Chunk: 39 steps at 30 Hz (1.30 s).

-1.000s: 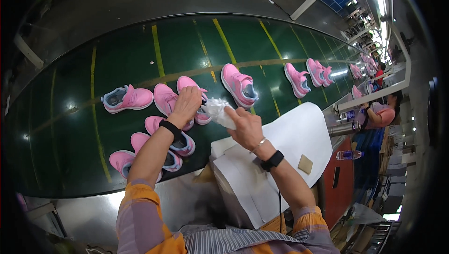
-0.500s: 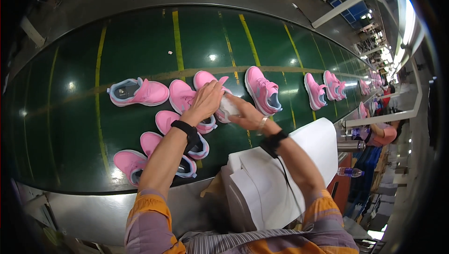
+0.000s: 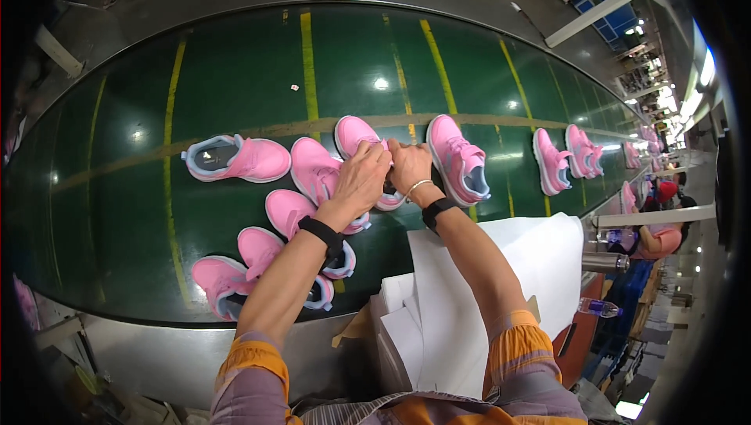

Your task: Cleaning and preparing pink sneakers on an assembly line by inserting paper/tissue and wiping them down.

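A pink sneaker (image 3: 354,131) lies on the green belt with its toe pointing away from me, and both hands are at its opening. My left hand (image 3: 362,178) is closed at the sneaker's strap, its fingers curled. Right beside it, my right hand (image 3: 410,165) is closed in a fist at the same strap; the exact grip is hidden by the fingers. Another pink sneaker (image 3: 311,165) sits just left of my left hand, partly behind it. To the right of my right hand stands a pink sneaker (image 3: 452,147) with a light blue lining.
Several more pink sneakers (image 3: 262,160) lie on the green belt (image 3: 235,73), some under my left forearm, others farther right. Large white sheets (image 3: 508,249) are stacked near me at the right. Beyond them are a metal flask (image 3: 604,261), a plastic bottle (image 3: 599,307) and another person (image 3: 659,239).
My right hand has moved up from the sneaker's opening to its strap and closed. The white wad seen there before no longer shows. My left hand has curled at the strap.
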### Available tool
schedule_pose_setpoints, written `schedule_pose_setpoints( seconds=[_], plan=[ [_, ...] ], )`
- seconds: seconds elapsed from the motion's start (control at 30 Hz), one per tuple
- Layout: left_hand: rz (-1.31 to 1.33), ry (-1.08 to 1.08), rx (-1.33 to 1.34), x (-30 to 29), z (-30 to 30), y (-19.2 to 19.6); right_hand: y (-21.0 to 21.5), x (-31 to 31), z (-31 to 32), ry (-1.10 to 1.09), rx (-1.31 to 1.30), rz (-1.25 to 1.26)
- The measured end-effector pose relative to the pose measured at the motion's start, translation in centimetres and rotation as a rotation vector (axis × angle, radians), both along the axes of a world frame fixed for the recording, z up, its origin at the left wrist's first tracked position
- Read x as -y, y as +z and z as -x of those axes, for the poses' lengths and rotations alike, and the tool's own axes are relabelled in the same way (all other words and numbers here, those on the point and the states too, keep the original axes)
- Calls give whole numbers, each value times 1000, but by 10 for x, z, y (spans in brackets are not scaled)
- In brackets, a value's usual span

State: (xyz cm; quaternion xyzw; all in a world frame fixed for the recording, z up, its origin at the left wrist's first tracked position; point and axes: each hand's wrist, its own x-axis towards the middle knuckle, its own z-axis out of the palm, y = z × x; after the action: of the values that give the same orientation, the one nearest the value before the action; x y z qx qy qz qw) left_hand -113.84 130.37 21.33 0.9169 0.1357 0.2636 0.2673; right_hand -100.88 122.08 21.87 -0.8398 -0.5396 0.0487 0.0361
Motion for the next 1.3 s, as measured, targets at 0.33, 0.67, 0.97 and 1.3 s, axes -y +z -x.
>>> schedule_pose_setpoints(
  seconds=[0.33, 0.67, 0.97, 1.3],
  plan=[
    [363, 52, 36, -10, 46, 88, 138, 74, -25, 248, 74, -332],
    [340, -815, -215, 191, 47, 173, 171, 368, 87, -605, 24, -254],
    [290, -861, -473, 252, 21, 174, 173, 445, 34, -570, 426, -147],
    [327, -682, -492, 279, -5, 154, 203, 458, 51, -666, 521, -532]
  ],
)
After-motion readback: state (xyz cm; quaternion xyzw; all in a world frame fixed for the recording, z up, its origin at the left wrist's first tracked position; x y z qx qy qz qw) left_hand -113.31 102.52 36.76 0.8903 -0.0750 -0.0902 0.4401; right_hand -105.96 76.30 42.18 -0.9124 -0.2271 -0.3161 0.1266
